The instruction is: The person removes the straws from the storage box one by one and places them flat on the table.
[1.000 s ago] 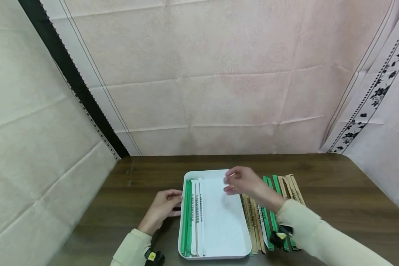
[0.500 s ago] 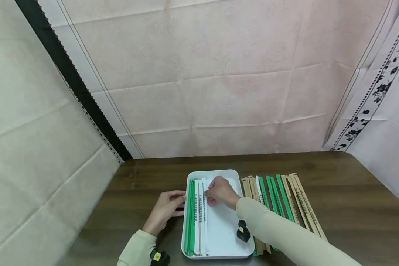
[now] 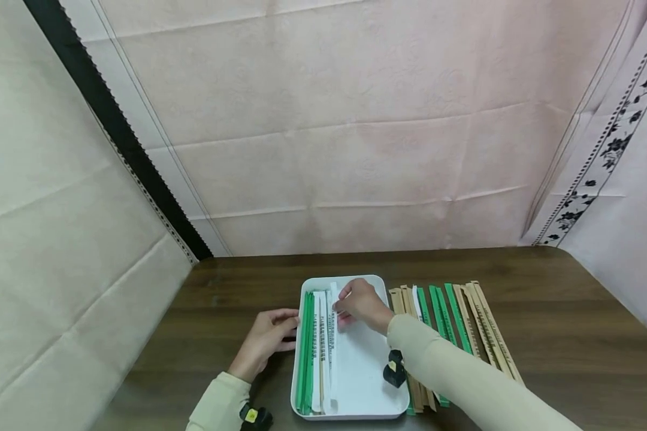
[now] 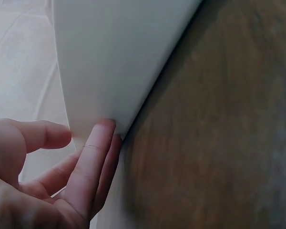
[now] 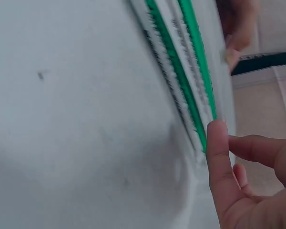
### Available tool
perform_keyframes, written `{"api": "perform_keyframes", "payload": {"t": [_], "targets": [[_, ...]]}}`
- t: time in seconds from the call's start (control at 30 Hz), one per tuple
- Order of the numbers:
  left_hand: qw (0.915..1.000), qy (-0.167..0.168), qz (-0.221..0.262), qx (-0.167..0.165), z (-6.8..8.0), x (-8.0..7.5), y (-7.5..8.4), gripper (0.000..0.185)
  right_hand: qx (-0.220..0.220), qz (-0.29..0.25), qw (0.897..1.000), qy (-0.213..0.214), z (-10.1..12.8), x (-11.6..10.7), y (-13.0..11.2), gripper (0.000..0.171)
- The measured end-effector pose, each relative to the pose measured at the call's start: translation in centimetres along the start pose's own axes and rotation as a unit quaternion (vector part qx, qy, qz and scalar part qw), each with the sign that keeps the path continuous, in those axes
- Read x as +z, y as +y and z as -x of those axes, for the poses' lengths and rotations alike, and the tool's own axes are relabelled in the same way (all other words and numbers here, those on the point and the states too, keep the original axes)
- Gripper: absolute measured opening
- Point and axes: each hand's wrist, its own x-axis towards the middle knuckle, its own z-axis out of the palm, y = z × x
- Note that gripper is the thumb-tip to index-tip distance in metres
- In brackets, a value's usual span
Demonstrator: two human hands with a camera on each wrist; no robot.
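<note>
Brown table [image 3: 237,287], white tray [image 3: 369,383] on it. L hand [image 3: 266,335], fingers loose, touched tray's left wall; R hand [image 3: 362,306] pinched rightmost white strip [image 3: 332,353] inside tray. Crooked placement prob could've nudged neighbouring strips [image 3: 308,353], tbh.

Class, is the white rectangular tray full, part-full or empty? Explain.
The white rectangular tray is part-full: narrow green strips and white strips line its left side; bare tray shows beside them.

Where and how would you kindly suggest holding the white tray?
I'd grip the white tray by its left long wall, thumb over the top, coming from the left: that wall stands raised, and the left hand touches it, while tan strips lie close on the right.
</note>
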Motion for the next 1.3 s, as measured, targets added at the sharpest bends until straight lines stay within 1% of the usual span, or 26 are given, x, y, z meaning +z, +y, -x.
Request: {"api": "perform_keyframes", "payload": {"t": [0.1, 0.2, 0.4, 0.47, 0.53, 0.63, 0.8, 0.93, 1.07, 1.17, 1.3], "targets": [[0.9999, 0.009, 0.002, -0.005, -0.1, -0.2, 0.0, 0.036, 0.003, -0.022, 1.000, -0.001, 0.3, -1.0, -0.7, 0.019], [0.9998, 0.013, 0.006, -0.012, -0.3, -0.2, -0.1, 0.037, 0.004, -0.043, 0.999, -0.008, 1.0, -2.6, -1.1, 0.020], [0.9997, 0.013, 0.013, -0.018, -0.5, 0.2, -0.3, 0.037, 0.007, -0.079, 0.997, -0.018, 2.8, -7.6, -1.2, 0.021], [0.9996, 0.015, 0.016, -0.020, -0.4, 0.2, -0.3, 0.036, -0.001, -0.084, 0.996, -0.019, 3.4, -9.4, -0.9, 0.022], [0.9995, 0.018, 0.017, -0.020, -0.4, 0.1, -0.2, 0.036, -0.011, -0.085, 0.996, -0.019, 3.8, -11.2, -0.4, 0.025], [0.9995, 0.017, 0.016, -0.023, -0.4, 0.0, -0.2, 0.036, -0.021, -0.069, 0.997, -0.013, 4.2, -13.5, 0.9, 0.028], [0.9995, 0.012, 0.013, -0.027, -0.6, 0.2, -0.4, 0.038, -0.005, -0.049, 0.999, -0.001, 4.8, -16.2, 4.2, 0.029], [0.9994, 0.013, 0.014, -0.028, -0.6, 0.2, -0.5, 0.038, 0.000, -0.032, 0.999, 0.013, 4.8, -17.2, 6.9, 0.024], [0.9993, 0.015, 0.017, -0.031, -0.5, 0.0, -0.5, 0.038, 0.005, -0.010, 0.999, 0.032, 4.4, -17.3, 8.9, 0.017], [0.9991, 0.013, 0.023, -0.034, -0.4, 0.0, -0.4, 0.038, 0.001, 0.015, 0.999, 0.040, 4.1, -17.1, 9.7, 0.015], [0.9991, 0.009, 0.024, -0.034, -0.4, 0.2, -0.3, 0.039, -0.007, 0.042, 0.998, 0.046, 3.7, -17.0, 10.1, 0.014]]}}
